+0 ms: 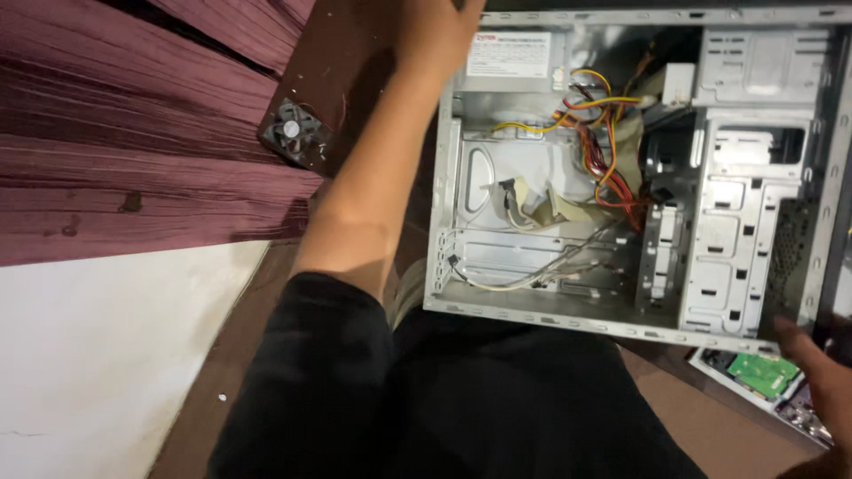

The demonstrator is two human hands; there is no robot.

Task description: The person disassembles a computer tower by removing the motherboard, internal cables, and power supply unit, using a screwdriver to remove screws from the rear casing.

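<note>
The left hand at the top grips the open computer case, the right hand at the lower right holds nothing I can see, and sharp metal edges could cut fingers or snag the loose wires.

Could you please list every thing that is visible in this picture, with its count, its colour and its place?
computer case: one, grey metal, open, right of centre
power supply: one, grey, top left corner inside the case
wires: a bundle, yellow, red and black, running down from the power supply
ribbon cables: a few, beige, middle of the case
small fan: one, black, on the brown surface left of the case
circuit board: one, green, below the case at lower right
curtain: one, dark red, upper left
left hand: one, at the top edge by the case; fingers cut off
right hand: one, lower right, near the circuit board
</note>
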